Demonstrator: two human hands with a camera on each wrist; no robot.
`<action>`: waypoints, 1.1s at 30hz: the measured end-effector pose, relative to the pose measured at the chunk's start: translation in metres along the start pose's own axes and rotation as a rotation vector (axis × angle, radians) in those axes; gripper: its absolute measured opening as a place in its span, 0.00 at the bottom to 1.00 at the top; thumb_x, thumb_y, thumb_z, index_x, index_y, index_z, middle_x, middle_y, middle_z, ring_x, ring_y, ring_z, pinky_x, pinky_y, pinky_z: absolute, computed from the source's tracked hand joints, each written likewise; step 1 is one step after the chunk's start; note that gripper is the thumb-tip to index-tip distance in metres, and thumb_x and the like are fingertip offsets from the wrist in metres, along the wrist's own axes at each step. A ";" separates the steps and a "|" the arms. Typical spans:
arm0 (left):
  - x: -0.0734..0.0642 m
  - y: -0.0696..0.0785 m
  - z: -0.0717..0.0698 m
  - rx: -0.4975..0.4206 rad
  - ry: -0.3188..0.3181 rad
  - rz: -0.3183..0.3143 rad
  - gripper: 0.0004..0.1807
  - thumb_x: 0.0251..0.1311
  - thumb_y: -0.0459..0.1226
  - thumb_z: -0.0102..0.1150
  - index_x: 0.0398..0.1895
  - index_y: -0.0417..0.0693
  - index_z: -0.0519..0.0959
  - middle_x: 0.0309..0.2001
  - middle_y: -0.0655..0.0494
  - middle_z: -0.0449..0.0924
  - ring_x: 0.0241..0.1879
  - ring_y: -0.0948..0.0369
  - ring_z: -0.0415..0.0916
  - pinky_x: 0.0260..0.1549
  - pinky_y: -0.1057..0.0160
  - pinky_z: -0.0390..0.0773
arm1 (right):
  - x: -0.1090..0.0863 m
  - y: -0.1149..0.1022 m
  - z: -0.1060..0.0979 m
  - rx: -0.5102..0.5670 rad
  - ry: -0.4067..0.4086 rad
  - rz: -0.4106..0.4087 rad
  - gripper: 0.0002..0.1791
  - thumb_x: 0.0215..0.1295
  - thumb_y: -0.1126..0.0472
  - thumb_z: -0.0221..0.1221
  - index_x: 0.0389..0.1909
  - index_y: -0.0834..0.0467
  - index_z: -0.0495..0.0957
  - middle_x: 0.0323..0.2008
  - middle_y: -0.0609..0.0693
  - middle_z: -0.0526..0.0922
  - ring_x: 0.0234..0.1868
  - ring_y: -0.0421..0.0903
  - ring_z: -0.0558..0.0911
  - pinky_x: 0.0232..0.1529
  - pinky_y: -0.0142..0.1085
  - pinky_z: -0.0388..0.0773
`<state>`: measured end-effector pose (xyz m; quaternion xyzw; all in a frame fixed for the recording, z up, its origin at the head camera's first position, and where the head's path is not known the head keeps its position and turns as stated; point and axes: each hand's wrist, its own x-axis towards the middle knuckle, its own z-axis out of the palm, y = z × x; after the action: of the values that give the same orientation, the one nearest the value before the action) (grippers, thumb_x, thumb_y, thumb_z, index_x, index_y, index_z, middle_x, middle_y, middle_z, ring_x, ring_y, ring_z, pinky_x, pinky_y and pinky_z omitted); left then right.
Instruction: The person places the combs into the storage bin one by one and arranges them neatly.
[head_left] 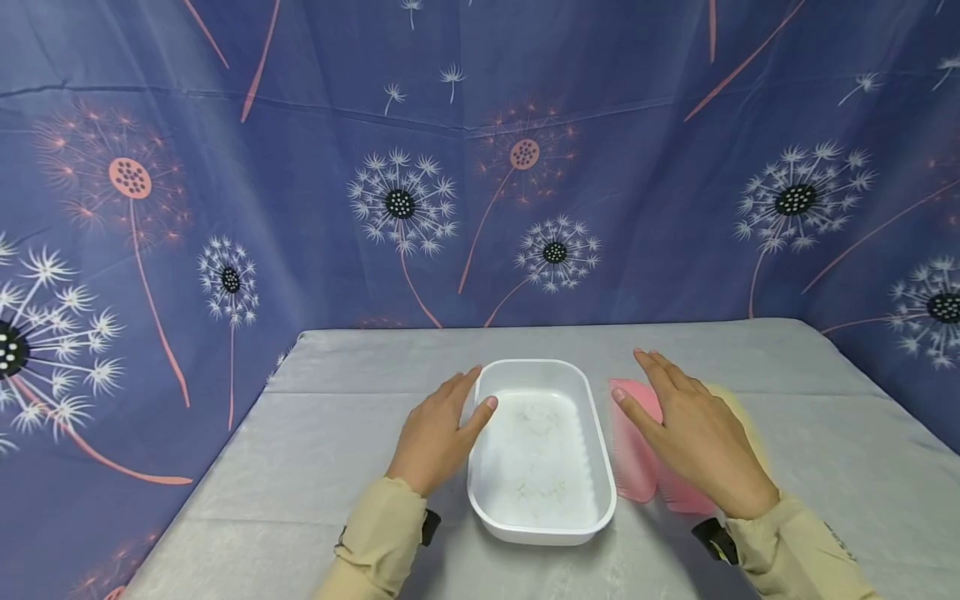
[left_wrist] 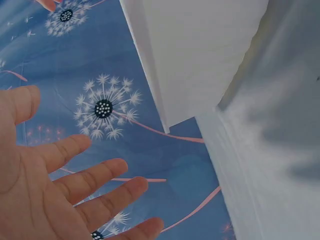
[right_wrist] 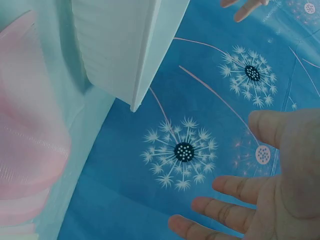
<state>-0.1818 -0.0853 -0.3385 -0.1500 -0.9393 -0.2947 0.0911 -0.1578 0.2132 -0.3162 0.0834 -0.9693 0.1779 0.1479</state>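
A white rectangular plastic tub [head_left: 540, 450] stands on the grey-covered table, with nothing lying in it. My left hand [head_left: 435, 433] hovers at the tub's left side, fingers extended and thumb over the rim; contact cannot be made out. On the other side, my right hand [head_left: 701, 437] is held apart from the tub, fingers straight, palm facing it. Below that hand lie a pink translucent piece [head_left: 633, 454] with a finely toothed edge, a second pink piece [head_left: 686, 497] and a pale yellow one [head_left: 742, 410], all partly hidden. Neither the left palm [left_wrist: 35, 185] nor the right palm [right_wrist: 290, 175] holds anything.
The grey cloth [head_left: 345, 367] covers the table, whose back edge meets a blue curtain [head_left: 300, 167] printed with dandelions. More curtain hangs along the left and right sides. Dark straps circle both wrists below beige sleeves [head_left: 382, 533].
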 end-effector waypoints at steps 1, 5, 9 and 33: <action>-0.001 0.000 0.000 -0.011 -0.008 -0.007 0.34 0.75 0.56 0.45 0.77 0.51 0.64 0.71 0.39 0.68 0.69 0.40 0.66 0.65 0.38 0.65 | 0.000 0.000 0.000 0.002 -0.003 0.003 0.42 0.76 0.36 0.47 0.78 0.61 0.58 0.73 0.71 0.62 0.65 0.77 0.66 0.56 0.71 0.65; -0.003 -0.003 0.001 -0.044 -0.031 -0.021 0.34 0.75 0.57 0.45 0.77 0.50 0.64 0.71 0.40 0.68 0.70 0.41 0.65 0.65 0.38 0.64 | 0.000 0.001 0.000 0.009 -0.011 0.011 0.42 0.76 0.36 0.47 0.78 0.61 0.57 0.73 0.71 0.61 0.66 0.77 0.66 0.56 0.71 0.64; -0.005 -0.005 0.002 -0.077 -0.043 -0.029 0.34 0.76 0.57 0.45 0.77 0.49 0.64 0.71 0.41 0.68 0.71 0.41 0.64 0.66 0.38 0.64 | 0.000 0.002 0.000 0.012 -0.011 0.014 0.43 0.76 0.36 0.47 0.78 0.62 0.58 0.73 0.70 0.62 0.66 0.76 0.66 0.56 0.71 0.64; -0.016 -0.019 0.009 -0.204 -0.066 -0.100 0.37 0.73 0.59 0.49 0.78 0.52 0.63 0.73 0.45 0.66 0.72 0.43 0.62 0.67 0.38 0.61 | -0.002 0.008 0.002 0.007 -0.011 0.029 0.42 0.75 0.37 0.49 0.78 0.62 0.58 0.71 0.72 0.63 0.65 0.77 0.66 0.56 0.72 0.64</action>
<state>-0.1742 -0.0983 -0.3604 -0.1214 -0.9133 -0.3877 0.0296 -0.1581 0.2199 -0.3212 0.0710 -0.9705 0.1830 0.1399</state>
